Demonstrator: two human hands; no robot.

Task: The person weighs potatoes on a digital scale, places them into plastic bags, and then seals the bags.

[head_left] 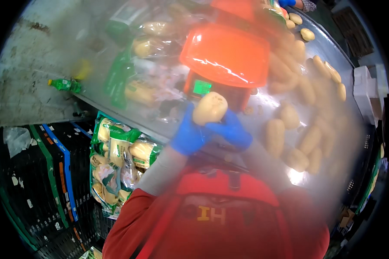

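left hand point(190, 134) and right hand point(232, 131), blue-gloved, close together on one potato point(210, 108), clasping it low from both sides; from my remote post i judge this steadies its smooth roundness. it sits before the orange tray point(224, 52). loose potatoes point(274, 136) lie rightward on the metal table point(263, 104), bagged potatoes point(142, 152) leftward, seemingly so the two stay unmixed.

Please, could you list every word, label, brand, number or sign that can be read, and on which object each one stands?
I give only places, without copying the wording.
Red apron: yellowish letters, readable.
Green panel on the orange device: marks too blurred to read.
Green-and-clear bags: printing too small to read.
Green bottle: label too small to read.
Potato: no lettering visible.
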